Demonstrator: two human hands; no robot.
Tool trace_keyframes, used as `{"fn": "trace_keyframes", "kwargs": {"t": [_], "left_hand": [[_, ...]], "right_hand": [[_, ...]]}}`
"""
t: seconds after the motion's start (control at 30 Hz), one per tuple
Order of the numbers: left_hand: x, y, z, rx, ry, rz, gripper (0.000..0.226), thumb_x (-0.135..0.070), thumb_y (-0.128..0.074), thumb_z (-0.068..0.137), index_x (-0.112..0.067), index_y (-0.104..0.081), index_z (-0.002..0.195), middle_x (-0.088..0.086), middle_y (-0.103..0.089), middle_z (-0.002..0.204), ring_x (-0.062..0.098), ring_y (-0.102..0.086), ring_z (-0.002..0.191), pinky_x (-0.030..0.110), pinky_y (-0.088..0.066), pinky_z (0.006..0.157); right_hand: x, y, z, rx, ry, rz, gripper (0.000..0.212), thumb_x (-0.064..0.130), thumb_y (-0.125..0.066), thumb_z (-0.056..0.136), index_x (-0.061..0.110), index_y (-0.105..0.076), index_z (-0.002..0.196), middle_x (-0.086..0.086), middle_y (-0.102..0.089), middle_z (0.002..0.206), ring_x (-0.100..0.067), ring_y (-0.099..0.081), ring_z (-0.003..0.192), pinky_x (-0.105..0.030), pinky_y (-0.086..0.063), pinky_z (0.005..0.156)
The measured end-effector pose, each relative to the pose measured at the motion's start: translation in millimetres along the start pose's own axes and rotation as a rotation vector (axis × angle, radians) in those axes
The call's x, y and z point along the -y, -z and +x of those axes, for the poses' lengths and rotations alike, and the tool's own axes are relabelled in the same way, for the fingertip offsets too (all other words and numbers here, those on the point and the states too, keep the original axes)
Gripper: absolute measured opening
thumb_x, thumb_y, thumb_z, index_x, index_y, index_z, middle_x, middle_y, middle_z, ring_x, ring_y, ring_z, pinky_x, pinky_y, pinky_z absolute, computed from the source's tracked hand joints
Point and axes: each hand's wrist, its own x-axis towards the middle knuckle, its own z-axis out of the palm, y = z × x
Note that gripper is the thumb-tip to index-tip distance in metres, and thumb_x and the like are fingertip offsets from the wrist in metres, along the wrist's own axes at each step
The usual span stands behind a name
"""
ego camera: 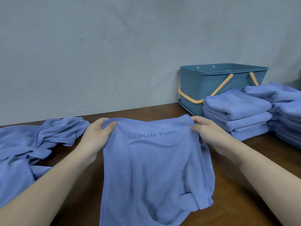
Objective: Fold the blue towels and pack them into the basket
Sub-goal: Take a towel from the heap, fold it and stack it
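Note:
A blue towel [151, 168] with a mirrored "YOGA FITNESS" print hangs in front of me over the brown table [244, 168]. My left hand [97, 136] pinches its upper left corner. My right hand [206, 132] pinches its upper right corner. The towel's lower part drapes toward me in loose folds. A blue plastic basket [211, 88] with orange handles stands at the back right against the wall. I cannot see its inside.
Unfolded blue towels [32, 144] lie crumpled on the left of the table. A stack of folded blue towels [236, 115] sits in front of the basket, and a second stack [286, 111] stands at the right edge. A grey wall [114, 54] closes the back.

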Motion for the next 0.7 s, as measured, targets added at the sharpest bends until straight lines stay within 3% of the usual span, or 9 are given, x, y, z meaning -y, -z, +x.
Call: {"fn": "trace_keyframes", "kwargs": {"t": [0.1,0.2,0.3,0.37,0.47,0.57,0.7], "left_hand": [[-4.1,-3.9,24.2,0.046,0.084,-0.054,0.022,-0.025,-0.068,0.091,-0.003,-0.066,0.090,0.012,-0.069,0.086,0.019,-0.060,0.077,0.034,-0.046,0.069],[-0.5,-10.8,52.8,0.000,0.097,0.029,0.021,-0.024,-0.067,0.089,-0.009,-0.059,0.077,0.010,-0.058,0.078,0.018,-0.051,0.074,0.033,-0.039,0.065],[12.0,-20.3,67.1,-0.003,0.036,0.304,0.018,-0.023,-0.062,0.094,-0.008,-0.062,0.086,0.004,-0.062,0.083,0.019,-0.054,0.077,0.031,-0.037,0.060],[23.0,-25.4,67.6,0.015,-0.003,0.441,0.009,-0.026,-0.061,0.094,-0.018,-0.061,0.090,-0.002,-0.065,0.087,0.017,-0.059,0.080,0.028,-0.039,0.060],[29.7,-28.2,64.9,0.022,-0.029,0.452,0.008,-0.028,-0.060,0.094,-0.026,-0.053,0.098,-0.005,-0.062,0.082,0.015,-0.060,0.075,0.029,-0.038,0.059],[30.8,-26.9,63.8,0.064,-0.037,0.450,0.016,-0.019,-0.058,0.094,-0.024,-0.046,0.104,0.001,-0.062,0.079,0.016,-0.058,0.067,0.030,-0.037,0.056],[31.2,-21.2,67.3,-0.014,-0.151,0.418,0.024,-0.004,-0.053,0.091,-0.027,-0.048,0.085,0.006,-0.059,0.077,0.017,-0.049,0.064,0.026,-0.036,0.054]], "right_hand": [[10.0,2.7,27.2,-0.035,-0.095,0.040,0.036,0.005,-0.044,0.088,0.021,-0.072,0.105,-0.026,-0.066,0.098,-0.026,-0.057,0.081,-0.033,-0.038,0.063],[16.5,1.9,60.8,-0.080,-0.134,-0.099,0.036,0.012,-0.042,0.082,0.023,-0.070,0.101,-0.013,-0.064,0.088,-0.025,-0.054,0.076,-0.034,-0.033,0.064],[14.0,-4.1,81.7,-0.095,-0.083,-0.243,0.028,0.008,-0.043,0.092,0.022,-0.066,0.101,-0.005,-0.066,0.086,-0.019,-0.055,0.070,-0.025,-0.033,0.054],[3.9,-10.9,88.9,-0.094,-0.048,-0.351,0.022,0.012,-0.046,0.093,0.021,-0.065,0.101,-0.007,-0.069,0.094,-0.019,-0.060,0.078,-0.028,-0.042,0.060],[-14.3,-15.0,93.0,-0.067,-0.026,-0.581,0.020,0.033,-0.047,0.087,0.028,-0.063,0.097,0.005,-0.070,0.097,-0.020,-0.065,0.094,-0.041,-0.054,0.085],[-21.4,-14.2,96.5,-0.109,0.000,-0.654,0.018,0.038,-0.048,0.090,0.025,-0.061,0.088,0.008,-0.068,0.085,-0.019,-0.065,0.086,-0.041,-0.054,0.079],[-23.7,-12.1,103.9,-0.161,0.050,-0.640,0.019,0.028,-0.047,0.097,0.018,-0.057,0.084,0.000,-0.067,0.083,-0.025,-0.063,0.085,-0.039,-0.048,0.072]]}}
